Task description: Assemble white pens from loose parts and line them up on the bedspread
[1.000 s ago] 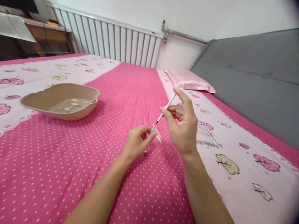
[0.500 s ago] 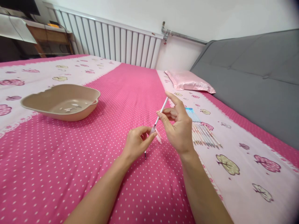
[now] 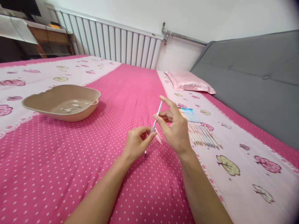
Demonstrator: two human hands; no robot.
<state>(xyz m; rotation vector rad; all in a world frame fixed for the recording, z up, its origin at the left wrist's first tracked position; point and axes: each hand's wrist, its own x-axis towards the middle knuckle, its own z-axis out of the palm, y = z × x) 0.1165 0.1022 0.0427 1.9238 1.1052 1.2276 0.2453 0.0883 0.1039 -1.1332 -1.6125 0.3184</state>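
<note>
My left hand (image 3: 137, 141) is closed around a translucent pinkish pen barrel (image 3: 152, 129). A slim white pen refill (image 3: 158, 109) rises from the barrel's upper end, tilted to the right. The thumb of my right hand (image 3: 174, 127) pinches the refill against curled fingers, and its index fingertip rests on the top end. Below my left hand shows a dark pointed tip (image 3: 145, 154) with a white shaft; I cannot tell whether it belongs to the held pen. On the bedspread between the hands lies a pale pink pen part (image 3: 158, 137), partly hidden.
To the right lie a row of blue pens (image 3: 191, 115) and a row of pale pinkish pens (image 3: 205, 136). A beige basin (image 3: 63, 116) with small white pieces stands at left. Behind are a pink pillow (image 3: 189, 81), a grey headboard (image 3: 247, 62) and a white radiator (image 3: 112, 42).
My right hand has shifted slightly left and down, and the refill's top end has moved left with it, standing a little lower. My left hand has stayed almost still.
</note>
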